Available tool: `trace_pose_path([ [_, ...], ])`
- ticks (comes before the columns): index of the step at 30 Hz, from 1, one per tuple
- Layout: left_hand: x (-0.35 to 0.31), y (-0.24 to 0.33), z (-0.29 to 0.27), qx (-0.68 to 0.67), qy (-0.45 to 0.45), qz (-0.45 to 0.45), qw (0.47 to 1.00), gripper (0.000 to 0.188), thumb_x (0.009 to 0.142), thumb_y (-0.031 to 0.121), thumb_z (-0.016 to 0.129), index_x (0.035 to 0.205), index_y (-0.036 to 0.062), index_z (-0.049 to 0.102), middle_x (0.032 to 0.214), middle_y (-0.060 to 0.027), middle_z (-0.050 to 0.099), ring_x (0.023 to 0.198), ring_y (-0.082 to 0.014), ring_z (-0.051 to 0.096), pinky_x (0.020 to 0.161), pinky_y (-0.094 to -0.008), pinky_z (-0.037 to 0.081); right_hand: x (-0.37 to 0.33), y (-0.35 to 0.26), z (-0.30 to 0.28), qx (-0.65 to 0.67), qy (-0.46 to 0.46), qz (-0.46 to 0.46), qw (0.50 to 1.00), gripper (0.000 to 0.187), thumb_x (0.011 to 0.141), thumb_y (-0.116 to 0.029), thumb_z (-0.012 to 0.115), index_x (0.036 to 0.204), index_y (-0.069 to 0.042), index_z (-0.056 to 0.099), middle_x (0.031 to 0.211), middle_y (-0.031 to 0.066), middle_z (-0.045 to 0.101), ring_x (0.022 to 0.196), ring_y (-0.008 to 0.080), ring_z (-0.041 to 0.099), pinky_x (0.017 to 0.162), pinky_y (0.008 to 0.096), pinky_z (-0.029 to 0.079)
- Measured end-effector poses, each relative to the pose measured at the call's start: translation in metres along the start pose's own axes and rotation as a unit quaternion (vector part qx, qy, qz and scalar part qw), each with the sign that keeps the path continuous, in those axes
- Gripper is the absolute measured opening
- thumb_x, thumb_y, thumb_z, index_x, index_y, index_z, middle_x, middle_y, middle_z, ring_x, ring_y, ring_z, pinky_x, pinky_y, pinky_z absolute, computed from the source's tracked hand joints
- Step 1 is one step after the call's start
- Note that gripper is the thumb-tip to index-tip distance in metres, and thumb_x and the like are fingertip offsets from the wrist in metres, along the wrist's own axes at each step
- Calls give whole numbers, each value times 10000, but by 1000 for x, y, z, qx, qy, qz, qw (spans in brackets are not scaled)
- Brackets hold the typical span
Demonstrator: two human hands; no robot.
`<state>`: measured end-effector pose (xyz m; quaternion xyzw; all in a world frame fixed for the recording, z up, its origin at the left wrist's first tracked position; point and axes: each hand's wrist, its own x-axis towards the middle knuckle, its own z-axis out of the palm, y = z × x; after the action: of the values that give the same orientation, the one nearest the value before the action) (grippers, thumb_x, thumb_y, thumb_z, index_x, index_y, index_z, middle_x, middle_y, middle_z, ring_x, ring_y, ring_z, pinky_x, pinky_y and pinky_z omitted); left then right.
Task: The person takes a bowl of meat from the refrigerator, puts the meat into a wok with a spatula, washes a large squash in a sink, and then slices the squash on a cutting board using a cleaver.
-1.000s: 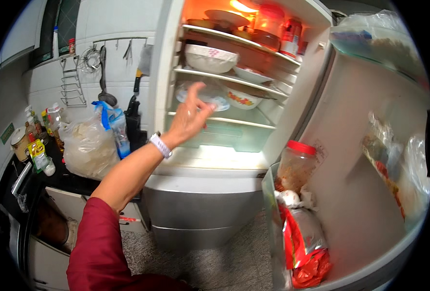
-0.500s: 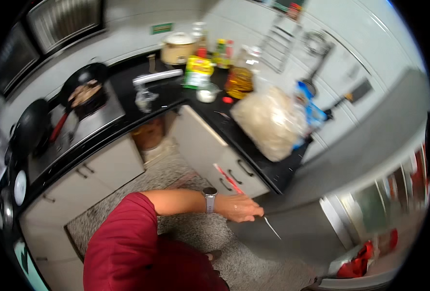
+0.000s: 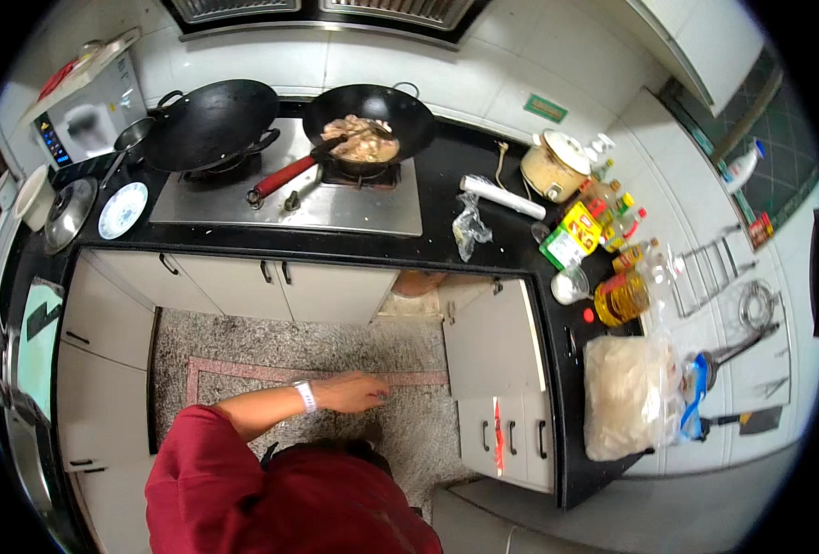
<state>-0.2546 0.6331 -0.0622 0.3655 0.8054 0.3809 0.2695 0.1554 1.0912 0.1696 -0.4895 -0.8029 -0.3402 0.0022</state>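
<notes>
My left hand [image 3: 354, 392] hangs over the speckled floor mat [image 3: 243, 342], apart from the counter and cabinets. Its fingers are curled together, and nothing shows in them. A watch with a pale band [image 3: 305, 396] is on that wrist. The right hand is out of sight. Ahead on the steel gas stove [image 3: 354, 208] stands a black wok [image 3: 409, 115] with a red handle. Pieces of pale meat [image 3: 359, 143] lie in it, along with a utensil. A second black wok [image 3: 211, 120] beside it looks bare inside.
On the right counter are a cream pot [image 3: 557, 166], bottles, an oil jug [image 3: 622, 297], a yellow-green packet [image 3: 571, 235], a small white jar [image 3: 570, 285] and a large plastic bag [image 3: 622, 397]. A cabinet door [image 3: 493, 337] stands ajar. The grey fridge [image 3: 613, 517] borders the lower right.
My left hand has let go of the grey fridge door's edge and drawn back left over the mat. The view has turned left toward the stove; the fridge's inside shelves have left the view.
</notes>
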Motion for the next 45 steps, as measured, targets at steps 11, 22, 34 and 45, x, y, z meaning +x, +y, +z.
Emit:
trace_pose_path([
  [11,-42,-136,45,27,74,-265,961,360,874,315,643,1122,55,669,981,-199,704,916,-368,672,843,-434,523,68,-2,54,37,-121,-43,991,378,887,-459,611,881,-97,721,926,143,699,798,309,686,672,404,548],
  [22,-106,-189,46,-137,223,-321,910,304,835,243,708,1046,27,668,888,-183,710,849,-306,696,760,-381,542,138,-432,-226,528,-35,-553,644,165,911,-46,608,1045,15,682,893,180,687,727,290,663,676,351,525],
  [34,-281,-254,24,-431,476,-463,611,314,869,148,669,1131,-9,602,856,-120,670,682,-215,663,573,-322,539,39,-780,-441,443,166,-744,472,316,814,44,544,1110,-11,639,1022,184,648,921,380,653,775,449,532],
  [45,-275,-238,28,-497,520,-456,524,322,895,126,636,1158,-49,570,903,-137,656,708,-229,671,590,-347,561,33,-837,-488,182,155,-801,549,308,778,0,565,1073,-51,637,999,182,677,915,374,675,775,464,544],
])
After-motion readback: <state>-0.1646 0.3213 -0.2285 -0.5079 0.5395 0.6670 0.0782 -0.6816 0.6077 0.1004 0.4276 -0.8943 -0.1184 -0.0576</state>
